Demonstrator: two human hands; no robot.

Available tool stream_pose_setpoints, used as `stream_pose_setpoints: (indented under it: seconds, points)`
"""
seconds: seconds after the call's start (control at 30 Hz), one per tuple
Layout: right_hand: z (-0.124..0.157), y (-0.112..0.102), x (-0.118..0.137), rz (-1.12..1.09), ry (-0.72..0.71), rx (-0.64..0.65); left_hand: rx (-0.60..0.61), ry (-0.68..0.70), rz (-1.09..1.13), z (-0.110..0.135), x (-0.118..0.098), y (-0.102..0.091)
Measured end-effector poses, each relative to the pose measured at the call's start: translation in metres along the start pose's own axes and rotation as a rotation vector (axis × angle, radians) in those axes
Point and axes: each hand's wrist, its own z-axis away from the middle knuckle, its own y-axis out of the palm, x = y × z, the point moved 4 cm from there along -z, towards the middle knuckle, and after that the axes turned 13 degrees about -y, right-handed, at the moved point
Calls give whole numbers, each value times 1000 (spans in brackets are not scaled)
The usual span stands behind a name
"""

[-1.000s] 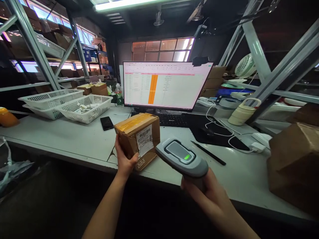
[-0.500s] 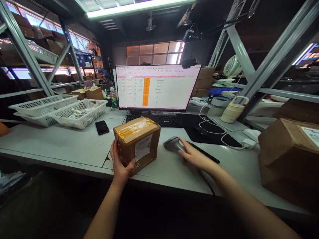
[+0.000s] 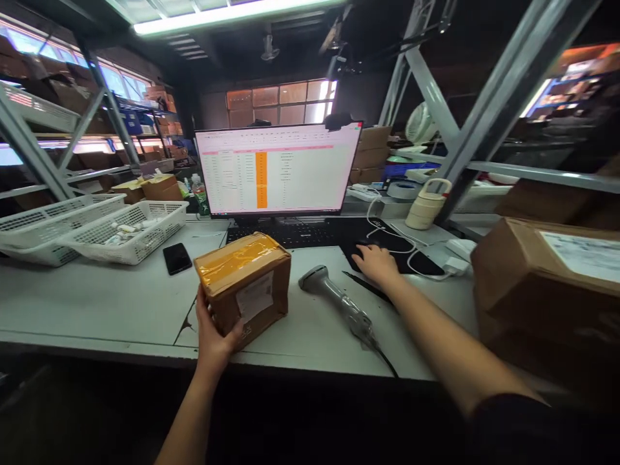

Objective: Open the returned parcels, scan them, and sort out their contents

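Observation:
My left hand (image 3: 211, 338) grips the near left corner of a small cardboard box (image 3: 245, 282) sealed with yellow tape, with a white label on its front; the box rests on the white table (image 3: 97, 303). A grey barcode scanner (image 3: 334, 302) lies on the table just right of the box, its cable trailing over the front edge. My right hand (image 3: 375, 263) lies over a dark computer mouse (image 3: 364, 247) on the black mouse pad (image 3: 416, 261), fingers curved down onto it. A black pen (image 3: 367, 287) lies beside that wrist.
A monitor (image 3: 277, 169) showing a spreadsheet stands behind a black keyboard (image 3: 285, 234). White mesh baskets (image 3: 123, 226) and a black phone (image 3: 177, 258) sit at the left. A large cardboard box (image 3: 542, 284) fills the right side. Tape rolls (image 3: 426, 205), white cables and metal shelving stand behind.
My right hand put the scanner down on the table and moved on to the mouse. My left hand kept hold of the small box. The view has swung to the right.

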Motion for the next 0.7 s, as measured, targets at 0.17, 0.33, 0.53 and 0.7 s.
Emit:
stream_pose_setpoints:
  seconds: [0.17,0.33,0.53,0.7]
  points:
    - [-29,3,10,25,-63,-20,-41,2,-46,2,-6,0]
    - [-56,16,39,6,-236,41,-50,14,-40,2,-6,3]
    - [-71,25,72,-17,-323,48,-80,14,-82,1,-2,1]
    - [-73,26,82,-37,-324,16,-55,-12,-68,-1,6,1]
